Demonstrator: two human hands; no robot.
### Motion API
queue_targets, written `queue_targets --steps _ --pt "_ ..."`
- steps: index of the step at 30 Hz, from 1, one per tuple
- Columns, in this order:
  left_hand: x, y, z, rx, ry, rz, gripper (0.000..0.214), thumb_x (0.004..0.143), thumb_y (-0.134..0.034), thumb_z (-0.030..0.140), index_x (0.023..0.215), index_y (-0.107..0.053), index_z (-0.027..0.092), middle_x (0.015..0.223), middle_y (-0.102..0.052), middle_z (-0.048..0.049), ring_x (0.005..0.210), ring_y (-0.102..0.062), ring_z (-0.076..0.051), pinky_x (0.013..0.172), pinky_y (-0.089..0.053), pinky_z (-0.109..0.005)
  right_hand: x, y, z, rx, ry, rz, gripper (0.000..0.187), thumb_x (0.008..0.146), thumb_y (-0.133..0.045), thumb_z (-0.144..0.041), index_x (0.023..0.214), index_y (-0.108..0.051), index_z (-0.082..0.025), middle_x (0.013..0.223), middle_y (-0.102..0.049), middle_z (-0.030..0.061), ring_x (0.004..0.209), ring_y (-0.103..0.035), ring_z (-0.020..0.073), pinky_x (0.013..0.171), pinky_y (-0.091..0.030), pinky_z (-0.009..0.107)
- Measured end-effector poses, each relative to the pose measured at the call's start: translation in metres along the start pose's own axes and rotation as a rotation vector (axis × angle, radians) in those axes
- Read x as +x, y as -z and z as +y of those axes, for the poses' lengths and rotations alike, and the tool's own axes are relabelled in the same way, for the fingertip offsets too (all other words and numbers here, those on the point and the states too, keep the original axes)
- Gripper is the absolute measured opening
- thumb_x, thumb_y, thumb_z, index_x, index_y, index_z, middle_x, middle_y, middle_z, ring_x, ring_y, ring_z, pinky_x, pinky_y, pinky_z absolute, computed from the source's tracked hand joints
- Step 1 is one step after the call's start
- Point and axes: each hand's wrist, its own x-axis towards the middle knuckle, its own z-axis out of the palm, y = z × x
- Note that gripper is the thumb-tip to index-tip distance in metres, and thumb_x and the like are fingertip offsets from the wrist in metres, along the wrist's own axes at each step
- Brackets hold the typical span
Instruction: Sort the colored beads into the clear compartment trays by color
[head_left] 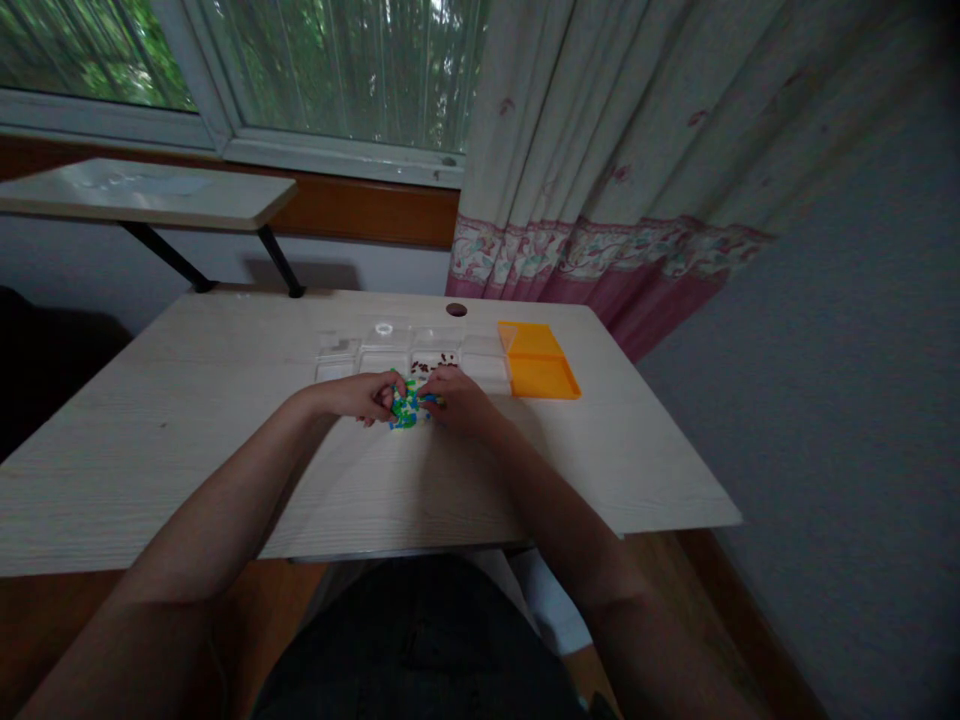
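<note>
A small heap of green, blue and white pieces point(406, 408) lies on the table, too small for me to name. At its left edge is my left hand point(373, 397), fingers curled and closed against the pieces. My right hand point(455, 402) reaches in from the other side, its thumb and fingers pinched together near some blue bits. What either hand holds, if anything, is too small to make out. Just behind the hands, a clear plastic box point(435, 340) with its lid raised contains scattered dark red beans point(448, 359), partly hidden by my right hand.
More clear boxes point(384, 337) with raised lids stand in a row on the wooden table point(225, 400). To the right is an open orange box point(545, 378). A raised shelf point(187, 195) stands at the back left; a curtain point(570, 150) hangs behind.
</note>
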Motion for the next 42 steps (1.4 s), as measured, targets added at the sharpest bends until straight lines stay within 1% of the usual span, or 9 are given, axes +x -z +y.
queue_targets --steps 3,9,16,23,27,30,35,38,42 --pt "0.002 0.002 -0.005 -0.033 -0.002 -0.025 0.043 0.075 -0.072 0.03 0.107 -0.045 0.018 0.066 -0.057 0.0061 0.041 -0.049 -0.006 0.038 -0.038 -0.015 0.003 -0.003 -0.008 -0.037 0.041 -0.008 0.021 0.087 -0.063 -0.026 0.106 -0.071 -0.02 0.101 -0.062 0.0074 0.098 -0.054 0.0188 0.089 -0.039 0.031" --pt "0.002 0.002 -0.005 -0.035 -0.005 -0.032 0.039 0.073 -0.072 0.025 0.101 -0.046 0.018 0.063 -0.054 0.0068 0.041 -0.049 -0.006 0.037 -0.037 -0.015 0.005 -0.007 -0.025 -0.175 0.124 -0.061 0.026 0.092 -0.057 -0.028 0.115 -0.068 -0.022 0.105 -0.062 0.0083 0.099 -0.051 0.0206 0.088 -0.036 0.033" --pt "0.001 0.001 -0.002 -0.023 -0.005 -0.027 0.039 0.074 -0.071 0.024 0.102 -0.045 0.018 0.066 -0.055 0.0063 0.041 -0.048 -0.005 0.038 -0.035 -0.014 0.005 -0.004 -0.039 -0.374 0.114 -0.089 0.028 0.098 -0.043 -0.024 0.105 -0.069 -0.018 0.101 -0.064 0.0099 0.099 -0.05 0.0225 0.083 -0.034 0.035" --pt "0.002 0.001 -0.002 -0.009 0.009 -0.016 0.04 0.073 -0.07 0.024 0.104 -0.046 0.017 0.067 -0.056 0.0058 0.041 -0.048 -0.005 0.038 -0.035 -0.015 0.005 -0.004 -0.036 -0.388 0.109 -0.118 0.022 0.097 -0.048 -0.024 0.1 -0.069 -0.017 0.096 -0.064 0.0094 0.098 -0.05 0.0214 0.084 -0.034 0.034" --pt "0.002 0.001 0.0 -0.003 0.019 -0.014 0.039 0.073 -0.069 0.024 0.104 -0.047 0.017 0.067 -0.056 0.0055 0.041 -0.048 -0.006 0.037 -0.036 -0.016 0.005 -0.006 -0.03 -0.31 0.097 -0.107 0.021 0.095 -0.052 -0.025 0.099 -0.071 -0.018 0.096 -0.065 0.0089 0.098 -0.052 0.0209 0.086 -0.035 0.034" --pt "0.002 0.002 0.0 -0.033 0.021 -0.017 0.038 0.074 -0.069 0.025 0.104 -0.046 0.017 0.067 -0.056 0.006 0.04 -0.047 -0.005 0.037 -0.036 -0.015 0.006 -0.01 -0.02 -0.168 0.064 -0.076 0.018 0.093 -0.056 -0.026 0.097 -0.073 -0.019 0.096 -0.067 0.0079 0.096 -0.055 0.0193 0.087 -0.037 0.032" --pt "0.002 0.004 -0.002 -0.069 0.02 -0.016 0.039 0.078 -0.069 0.028 0.109 -0.047 0.018 0.064 -0.055 0.0065 0.04 -0.047 -0.004 0.036 -0.031 -0.013 0.006 -0.02 0.001 0.132 -0.019 0.117 0.013 0.089 -0.062 -0.023 0.09 -0.074 -0.02 0.088 -0.07 0.0049 0.087 -0.06 0.0155 0.083 -0.043 0.028" --pt "0.003 0.006 -0.003 -0.122 -0.003 0.038 0.037 0.082 -0.068 0.034 0.109 -0.05 0.018 0.057 -0.051 0.0078 0.038 -0.043 -0.004 0.036 -0.028 -0.013 0.006 -0.023 0.007 0.24 -0.09 0.187 0.011 0.087 -0.065 -0.024 0.089 -0.075 -0.019 0.085 -0.069 0.0037 0.083 -0.061 0.014 0.08 -0.045 0.026" --pt "0.007 0.005 -0.006 -0.189 -0.08 0.11 0.031 0.084 -0.067 0.04 0.101 -0.055 0.017 0.048 -0.043 0.0098 0.034 -0.033 -0.003 0.035 -0.021 -0.015 0.007 -0.02 0.006 0.313 -0.154 0.209 0.01 0.085 -0.068 -0.024 0.087 -0.075 -0.019 0.08 -0.067 0.0017 0.077 -0.059 0.0121 0.075 -0.045 0.023"
